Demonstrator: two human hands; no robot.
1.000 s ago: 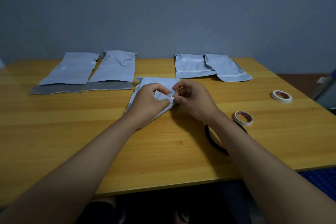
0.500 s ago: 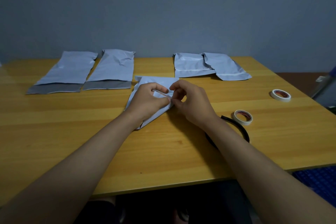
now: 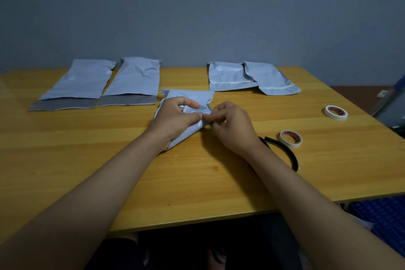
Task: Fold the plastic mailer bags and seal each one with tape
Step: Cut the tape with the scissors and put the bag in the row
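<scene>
- Mid-table (image 3: 65,160): crumpled mailer (image 3: 186,129), partly lifted, pinched from both sides.
- Left hand (image 3: 175,117) curled over mailer, thumb and forefinger gripping a fold.
- Right hand (image 3: 232,125) pinching same fold at mailer's right edge; fingertips of both hands touching.
- Far left: two flat mailers (image 3: 133,81), grey flaps open.
- Far right: two folded mailers (image 3: 230,76), overlapping.
- Right: two tape rolls (image 3: 290,139), apart; black band (image 3: 285,153) beside nearer roll.

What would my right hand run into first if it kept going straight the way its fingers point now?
The right hand points leftward at the mailer bag it already pinches, and right behind that fold sits the left hand. So it would likely press into bag, then left-hand fingers.
</scene>
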